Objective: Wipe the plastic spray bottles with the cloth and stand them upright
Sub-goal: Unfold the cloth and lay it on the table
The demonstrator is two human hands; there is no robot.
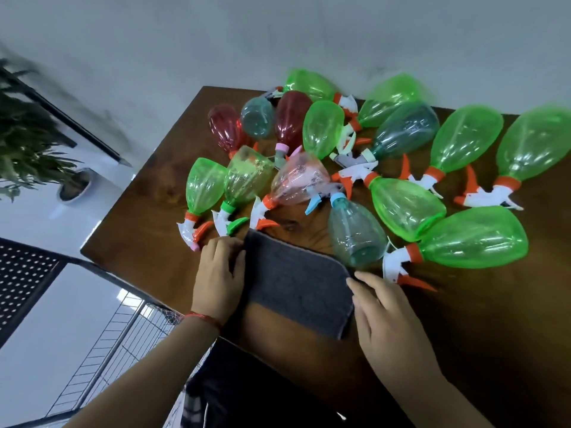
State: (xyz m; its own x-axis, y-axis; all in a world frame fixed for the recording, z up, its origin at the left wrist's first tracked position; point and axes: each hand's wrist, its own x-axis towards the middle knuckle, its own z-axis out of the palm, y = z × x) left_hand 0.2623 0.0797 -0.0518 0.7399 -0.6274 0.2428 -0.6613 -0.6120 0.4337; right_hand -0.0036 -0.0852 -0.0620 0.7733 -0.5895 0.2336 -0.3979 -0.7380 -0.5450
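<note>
On a brown wooden table [154, 211], many plastic spray bottles [404, 205], mostly green with some red and blue, lie on their sides in a loose cluster. Near the table's front edge, just in front of the bottles, a grey cloth [293, 282] lies flat. The person's left hand [219, 273] grips the cloth's left edge with curled fingers; the right hand [389, 316] touches its right edge, grip unclear

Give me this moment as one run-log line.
grey cloth: flat on table | left hand: grips its left edge | right hand: touches right edge | spray bottles: lying down
</note>
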